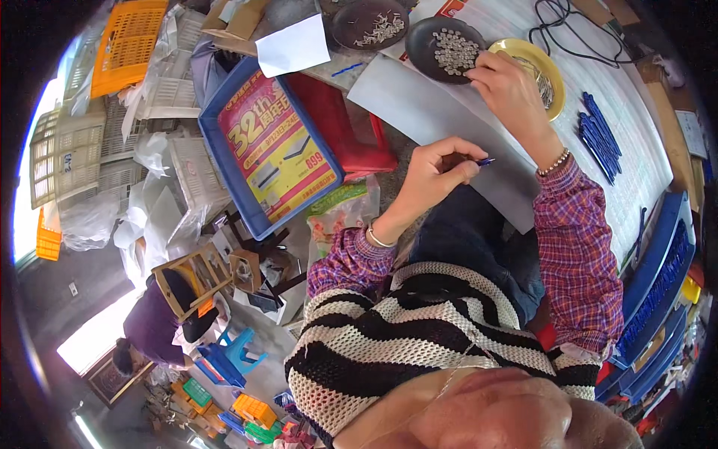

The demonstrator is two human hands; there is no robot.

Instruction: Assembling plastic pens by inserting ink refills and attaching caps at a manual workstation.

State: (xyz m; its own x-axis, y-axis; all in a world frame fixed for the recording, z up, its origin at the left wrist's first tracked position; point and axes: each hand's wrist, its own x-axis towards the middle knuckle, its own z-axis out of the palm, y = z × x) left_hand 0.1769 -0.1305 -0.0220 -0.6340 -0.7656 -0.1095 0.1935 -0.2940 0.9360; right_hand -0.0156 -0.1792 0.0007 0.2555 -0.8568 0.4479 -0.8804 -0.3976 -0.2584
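Observation:
My left hand (440,173) is closed in a pinch over my lap, the tip of a slim dark blue rod (486,162) poking out past the fingertips; my fingers hide the rest of it. At the near right rim of a dark round bowl (420,63), my right hand (512,88) has its thumb and fingers drawn together. Whatever they hold is too small to make out. Many small silvery metal pieces (456,52) lie in that bowl. Partly behind my right hand, a yellow bowl (555,73) contains more thin metal parts.
Blue rods (598,138) lie bunched on the white-covered table (643,161). A second dark bowl (344,26) holds metal pieces. Left of me are a blue tray (329,161) and a red stool (374,159). Blue bins (636,295) stand at right. Another person (157,322) bends at lower left.

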